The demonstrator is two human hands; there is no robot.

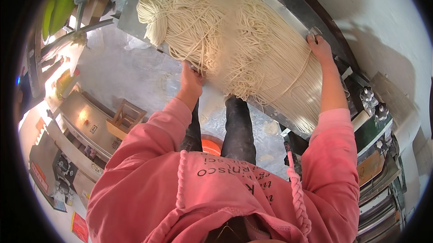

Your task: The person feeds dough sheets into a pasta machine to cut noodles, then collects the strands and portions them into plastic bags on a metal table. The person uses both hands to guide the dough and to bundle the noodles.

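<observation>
A long metal tray [127,17] lies slantwise across the upper view, covered with pale fresh noodles [266,40]. The noodles lie in straight parallel strands toward the right end, tangle loosely in the middle, and form a folded bundle [153,10] at the left end. My left hand [191,80] is closed on the tray's near edge, just below the heap, with its fingertips partly hidden. At the far edge on the right, my right hand [321,49] grips the rim beside a small metal fitting [315,31]. A whitish blur covers part of the noodles.
Machinery with dark knobs [382,111] stands close on my right, against a pale wall [383,26]. An orange-red round object [210,146] is on the floor by my legs. A wooden stool [126,117] and a metal-sided cabinet [85,112] stand to the left.
</observation>
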